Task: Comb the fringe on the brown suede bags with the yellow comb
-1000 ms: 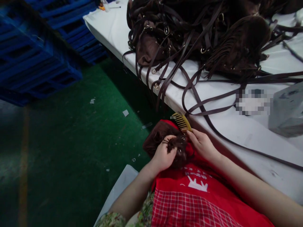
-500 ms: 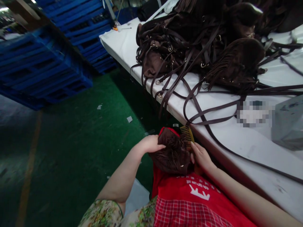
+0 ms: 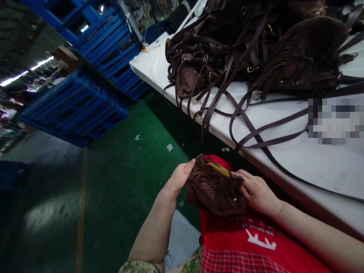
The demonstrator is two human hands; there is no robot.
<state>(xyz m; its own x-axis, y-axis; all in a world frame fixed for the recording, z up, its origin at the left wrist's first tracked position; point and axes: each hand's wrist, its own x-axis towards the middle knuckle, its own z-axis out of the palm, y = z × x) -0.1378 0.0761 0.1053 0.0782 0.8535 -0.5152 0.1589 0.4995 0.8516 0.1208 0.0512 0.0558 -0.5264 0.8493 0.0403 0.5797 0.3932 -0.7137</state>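
Observation:
A dark brown fringed bag (image 3: 213,193) lies over my lap, on the red apron (image 3: 227,235). My left hand (image 3: 180,176) is closed on its left edge, thumb on top and fingers hidden behind the brown material. Against the fringe along the bag's far edge lies a yellow comb (image 3: 220,169), seen nearly edge-on, its teeth hidden among the strands. My right hand (image 3: 256,191) is closed at the comb's right end, beside the bag's right edge. Some fringe strands lie by its fingertips.
A white table (image 3: 287,159) runs along the right, with a heap of brown fringed bags (image 3: 216,57) on it. Long straps (image 3: 264,146) trail over its edge. Blue pallets (image 3: 76,102) stand at the far left on the green floor (image 3: 119,189). Paper scraps (image 3: 170,147) lie there.
The comb has turned from upright with its teeth showing to nearly flat against the fringe. My left hand has shifted to the bag's far left edge. The view has swung left.

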